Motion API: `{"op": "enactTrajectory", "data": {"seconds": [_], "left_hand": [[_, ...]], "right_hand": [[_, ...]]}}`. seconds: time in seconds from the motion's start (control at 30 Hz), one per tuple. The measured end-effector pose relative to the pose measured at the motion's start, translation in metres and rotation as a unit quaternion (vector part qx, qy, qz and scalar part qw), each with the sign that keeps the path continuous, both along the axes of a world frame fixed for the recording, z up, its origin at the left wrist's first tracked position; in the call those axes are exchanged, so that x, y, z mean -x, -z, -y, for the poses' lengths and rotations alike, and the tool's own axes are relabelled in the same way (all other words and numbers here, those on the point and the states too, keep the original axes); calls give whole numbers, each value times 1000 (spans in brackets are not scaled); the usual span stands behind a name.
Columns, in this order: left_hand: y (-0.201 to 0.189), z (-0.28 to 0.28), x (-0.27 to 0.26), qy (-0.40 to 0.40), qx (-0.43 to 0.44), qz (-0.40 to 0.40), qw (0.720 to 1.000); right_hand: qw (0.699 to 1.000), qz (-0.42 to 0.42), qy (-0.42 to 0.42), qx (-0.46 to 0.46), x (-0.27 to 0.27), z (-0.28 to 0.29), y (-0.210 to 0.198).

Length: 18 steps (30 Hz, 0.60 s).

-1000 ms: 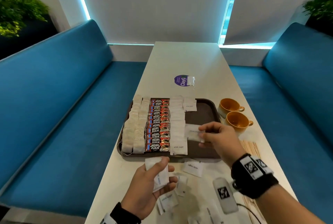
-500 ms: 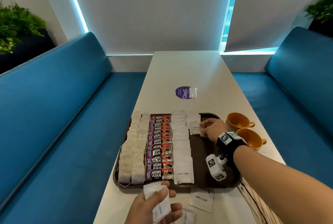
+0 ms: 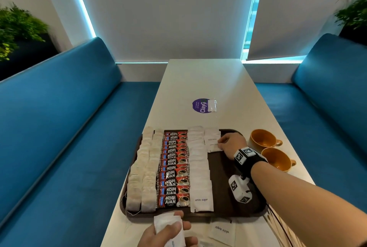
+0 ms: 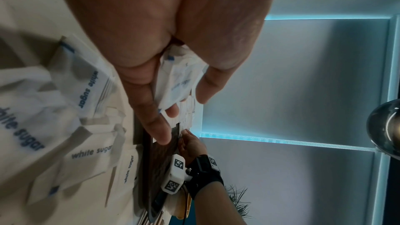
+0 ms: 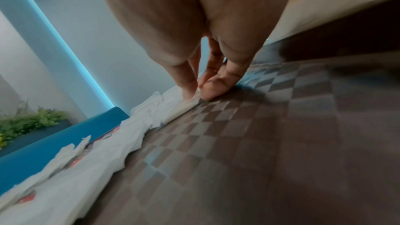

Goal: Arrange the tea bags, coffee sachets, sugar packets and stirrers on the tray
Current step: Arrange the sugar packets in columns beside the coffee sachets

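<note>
Your right hand (image 3: 231, 144) reaches to the far end of the brown tray (image 3: 236, 169) on the white table (image 3: 200, 80), fingertips (image 5: 206, 94) pressed down on the edge of a white sugar packet (image 3: 214, 146) that starts a short 2nd column of sugar at the tray's far right. In the right wrist view the thumb & fingers are bunched together at the packet's edge, tips touching it; a pinch or a plain press, can't tell which. Your left hand (image 3: 168, 233) hovers just off the tray's near edge, thumb & fingers curled round a small stack of sugar packets (image 4: 178, 81).

On the tray, L to R: two columns of tea bags (image 3: 144, 169), one column of red Kopi Juan coffee sachets (image 3: 175, 169), a full column of sugar packets (image 3: 199, 177), then the short column under your right hand. The tray's right half shows bare checkered surface.

Loose sugar packets (image 3: 222, 231) lie on the table near the tray's front edge, more seen in the left wrist view (image 4: 90, 85). Wooden stirrers (image 3: 275, 227) lie on the table at the tray's near right corner, partly under your forearm. Two orange cups (image 3: 263, 138) stand just right of the tray. A purple round sticker (image 3: 200, 105) sits farther up the table.
</note>
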<state>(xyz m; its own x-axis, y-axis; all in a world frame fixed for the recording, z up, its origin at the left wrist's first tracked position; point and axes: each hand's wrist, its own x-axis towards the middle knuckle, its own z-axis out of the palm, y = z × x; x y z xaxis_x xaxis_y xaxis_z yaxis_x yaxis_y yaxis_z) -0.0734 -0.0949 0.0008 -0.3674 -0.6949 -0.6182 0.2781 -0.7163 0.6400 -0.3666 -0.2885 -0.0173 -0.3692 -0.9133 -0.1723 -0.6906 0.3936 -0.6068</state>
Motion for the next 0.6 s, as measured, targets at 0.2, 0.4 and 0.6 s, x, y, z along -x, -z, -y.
{"op": "enactTrajectory", "data": {"seconds": [0.2,0.4,0.6], "left_hand": [[-5,-4,-2,-62,-18,-139,988],[-25,-21,4,-39,44,-150,987],[-50,-45,15,-34,139,-81,986]], "right_hand": [[995,89,5,53,-7,-25,-25],[975,177,-95,97,-47,-109,-98],[947,245,-200,58,-77,-215,-131]]}}
